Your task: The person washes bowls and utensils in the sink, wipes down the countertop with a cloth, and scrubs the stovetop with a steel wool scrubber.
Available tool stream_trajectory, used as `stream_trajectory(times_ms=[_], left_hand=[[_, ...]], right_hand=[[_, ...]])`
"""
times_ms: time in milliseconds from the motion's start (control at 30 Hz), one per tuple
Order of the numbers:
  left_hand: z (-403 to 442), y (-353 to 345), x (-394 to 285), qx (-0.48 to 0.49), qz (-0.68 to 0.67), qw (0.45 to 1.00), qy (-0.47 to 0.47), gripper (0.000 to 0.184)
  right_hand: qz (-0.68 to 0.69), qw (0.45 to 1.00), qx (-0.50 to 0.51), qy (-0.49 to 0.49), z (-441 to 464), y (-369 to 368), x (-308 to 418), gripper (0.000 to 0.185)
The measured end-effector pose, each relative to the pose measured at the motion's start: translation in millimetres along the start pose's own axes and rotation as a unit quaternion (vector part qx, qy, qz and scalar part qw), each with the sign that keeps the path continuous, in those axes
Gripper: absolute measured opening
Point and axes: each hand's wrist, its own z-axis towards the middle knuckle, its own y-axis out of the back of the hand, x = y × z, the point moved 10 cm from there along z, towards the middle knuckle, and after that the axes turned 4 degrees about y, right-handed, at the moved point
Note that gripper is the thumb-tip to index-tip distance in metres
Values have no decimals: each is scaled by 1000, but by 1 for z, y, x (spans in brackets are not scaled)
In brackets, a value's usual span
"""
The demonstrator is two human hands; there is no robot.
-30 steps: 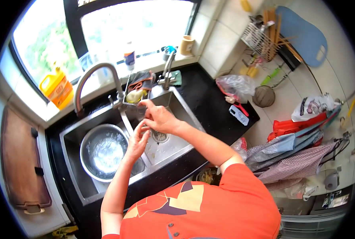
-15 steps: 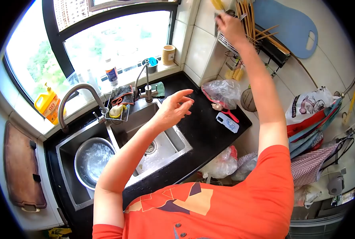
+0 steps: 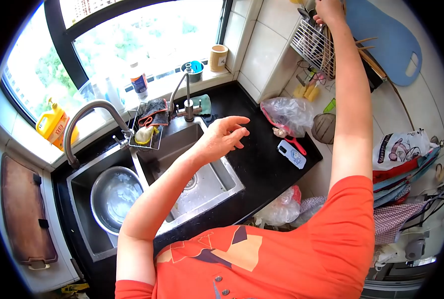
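Observation:
My left hand [image 3: 222, 139] hangs over the double sink's right basin [image 3: 214, 182] and the black counter, holding nothing, its fingers loosely bent and apart. At the top edge of the view, my right hand [image 3: 330, 11] reaches to the wire utensil rack [image 3: 307, 42] on the tiled wall. Its fingers are curled, and what they grip among the utensils is hidden. Chopsticks [image 3: 327, 47] stand in the rack just below that hand. A blue cutting board [image 3: 384, 35] hangs to the right of it. In the left basin sits a metal bowl [image 3: 116, 197].
On the counter lie a phone [image 3: 291, 154], red-handled scissors [image 3: 296, 145] and a plastic bag [image 3: 289, 114]. A curved faucet [image 3: 94, 103] arches over the left basin. A wire caddy [image 3: 147, 134] holds a cloth and sponge. Bottles line the window sill; cloths hang at right.
The view has shifted, so the rack sits further right and higher. My right hand has moved from the rack's left side to above the chopsticks, fingers curled. My left hand stays over the sink.

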Motion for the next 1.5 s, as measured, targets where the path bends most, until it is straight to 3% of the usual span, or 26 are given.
stream_trajectory(times_ms=[33,133,167,267,433,633,700,733,800,867,900,933,1000,1033,1133,1200,1233,1267,1333,1400,1500], left_hand=[[1,1,6,0,-6,1000,15,41],[-2,6,28,1,-25,998,52,41],[-4,10,33,0,-32,998,50,41],[-12,32,50,-27,-65,997,41,40],[-25,71,77,-94,-77,987,107,38],[-35,72,103,-108,-107,981,123,38],[-49,72,122,-115,-107,979,132,38],[-57,74,139,-129,-106,978,128,37],[-80,75,173,-151,-74,974,151,36],[-104,76,221,-171,53,969,172,38],[-117,73,226,-175,159,959,153,38],[-131,69,229,-176,264,939,134,39],[-162,62,248,-182,373,898,148,38],[-173,57,246,-143,438,867,188,36],[-208,54,263,-119,592,778,175,42],[-228,61,271,-115,622,741,224,50],[-236,66,272,-146,614,741,228,53],[-242,71,271,-177,606,740,231,56],[-250,76,281,-194,596,733,263,65],[-259,79,280,-251,570,723,298,72],[-264,76,282,-252,565,735,276,72]], right_hand=[[5,999,-2,-42,5,-8,-10,21],[-40,967,145,-206,6,-25,-23,10],[-78,979,79,-171,11,-7,-15,19],[-137,971,103,-164,8,-29,-27,28],[-163,972,123,-120,-5,-40,-17,34],[-203,967,139,-60,-19,-32,2,42],[-151,983,97,-26,-37,-17,18,45],[50,998,-10,-43,-59,9,28,42],[22,998,33,44,-77,-31,14,33],[152,980,123,44,-151,-50,62,35],[259,946,197,-6,-192,-72,80,29],[249,934,248,62,-227,-94,101,30],[320,868,381,-13,-318,-130,132,27],[295,875,374,90,-351,-143,146,26],[311,824,456,127,-448,-178,167,25],[336,783,510,117,-485,-182,182,24],[349,739,573,58,-502,-185,183,23],[360,763,523,124,-499,-176,198,23],[347,724,592,70,-518,-184,202,23],[361,736,554,146,-524,-181,222,23],[373,725,546,194,-538,-172,250,21]])
